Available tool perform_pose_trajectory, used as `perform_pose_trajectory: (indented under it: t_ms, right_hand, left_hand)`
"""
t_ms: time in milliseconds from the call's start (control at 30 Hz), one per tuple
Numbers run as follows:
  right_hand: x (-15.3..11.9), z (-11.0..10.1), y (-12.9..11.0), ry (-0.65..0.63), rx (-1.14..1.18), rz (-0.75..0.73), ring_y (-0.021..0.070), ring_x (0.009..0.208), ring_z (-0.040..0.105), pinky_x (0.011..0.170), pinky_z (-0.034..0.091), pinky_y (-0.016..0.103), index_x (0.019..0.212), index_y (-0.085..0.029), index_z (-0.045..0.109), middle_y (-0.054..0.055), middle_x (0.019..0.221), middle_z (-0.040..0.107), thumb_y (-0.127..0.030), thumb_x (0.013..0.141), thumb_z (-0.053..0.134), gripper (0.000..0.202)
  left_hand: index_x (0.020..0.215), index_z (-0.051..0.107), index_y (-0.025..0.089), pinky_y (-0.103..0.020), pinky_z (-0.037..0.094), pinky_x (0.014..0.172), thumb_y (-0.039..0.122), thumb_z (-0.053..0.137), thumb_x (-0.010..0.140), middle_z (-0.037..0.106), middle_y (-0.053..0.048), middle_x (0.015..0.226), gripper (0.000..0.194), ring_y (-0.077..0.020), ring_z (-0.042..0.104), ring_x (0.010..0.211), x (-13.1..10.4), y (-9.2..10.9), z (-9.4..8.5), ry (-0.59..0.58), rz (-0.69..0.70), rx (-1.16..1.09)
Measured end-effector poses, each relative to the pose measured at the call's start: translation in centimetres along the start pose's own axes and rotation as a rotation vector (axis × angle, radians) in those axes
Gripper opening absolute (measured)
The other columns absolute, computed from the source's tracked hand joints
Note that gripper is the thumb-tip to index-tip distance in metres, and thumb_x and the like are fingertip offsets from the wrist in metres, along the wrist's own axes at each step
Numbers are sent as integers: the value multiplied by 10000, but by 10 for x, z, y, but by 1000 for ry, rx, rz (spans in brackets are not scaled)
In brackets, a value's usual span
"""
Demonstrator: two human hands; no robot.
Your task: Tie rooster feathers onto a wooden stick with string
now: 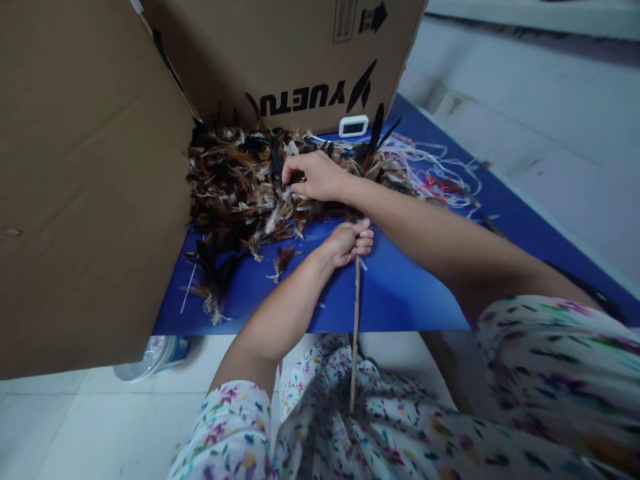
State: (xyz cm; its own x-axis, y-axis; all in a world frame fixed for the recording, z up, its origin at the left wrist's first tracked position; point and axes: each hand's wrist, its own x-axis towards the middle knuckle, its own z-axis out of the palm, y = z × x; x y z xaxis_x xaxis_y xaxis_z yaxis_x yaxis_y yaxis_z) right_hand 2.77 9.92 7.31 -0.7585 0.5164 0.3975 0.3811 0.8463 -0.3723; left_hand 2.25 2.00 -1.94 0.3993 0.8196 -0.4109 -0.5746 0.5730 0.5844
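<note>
Well, in the head view, the left hand [350, 244], just beside the middle, has its grip closed around a thin, straight brown stick [356, 320], which runs down towards 6 o'clock, past the edge of the blue worktop [410, 293]. It looks light and fairly stiff, probably wood, so a hold near its upper end should steady it. The right hand [320, 177], towards 12 o'clock, has thumb and forefinger curved close together over the heap of brown, black and cream feathers [235, 180]; I cannot tell whether its grip has caught any. Those feathers, spread from the middle to 10 o'clock, should be nearly weightless, soft and easily crushed, best pinched by the quill ends. They look glossy where dark, fluffy where pale, tangled and pointing every way. Loose white and red strings [440, 183] lie towards 2 o'clock
</note>
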Motion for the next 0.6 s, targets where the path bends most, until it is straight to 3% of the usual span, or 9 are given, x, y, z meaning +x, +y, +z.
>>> perform_pose_trajectory:
  t_ms: [133, 300, 400, 500, 600]
  right_hand:
    - [-8, 4, 3, -140, -170, -13, 207, 1003, 622, 883, 415, 323, 977, -171, 735, 49, 1044, 715, -37, 776, 540, 311]
    - [5, 13, -10, -165, -226, 1, 236, 1086, 610, 922, 415, 347, 1032, -174, 743, 80, 1147, 707, -52, 836, 486, 345]
    - [26, 32, -17, -236, -204, -11, 258, 1129, 610, 947, 422, 363, 1117, -166, 733, 107, 1205, 697, -51, 851, 483, 382]
    - [47, 57, -19, -298, -270, -21, 268, 1143, 617, 916, 446, 352, 1189, -170, 707, 125, 1256, 675, -27, 860, 473, 429]
    - [62, 80, -17, -400, -323, -17, 276, 1189, 602, 905, 469, 330, 1381, -192, 584, 137, 1345, 621, -41, 847, 534, 557]
  left_hand:
    - [619, 367, 169, -129, 173, 353, 105, 441, 949, 323, 68, 574, 344, -12, 244, 378, 3, -1, -4, -27, 15, 26]
    - [575, 363, 164, -129, 164, 357, -36, 378, 864, 296, 75, 504, 351, -12, 234, 344, 8, -3, -4, -37, 34, 27]
    - [572, 396, 154, -126, 171, 369, -38, 413, 843, 303, 77, 457, 332, -15, 236, 333, 9, -6, -4, 38, 62, -12]
    - [616, 500, 141, -145, 285, 410, -2, 527, 821, 425, 51, 456, 252, -44, 363, 367, 10, -8, -10, 153, 17, -67]
    - [658, 580, 136, -178, 401, 488, 22, 548, 825, 516, 21, 471, 205, -83, 478, 424, 8, -9, -17, 213, -46, -132]
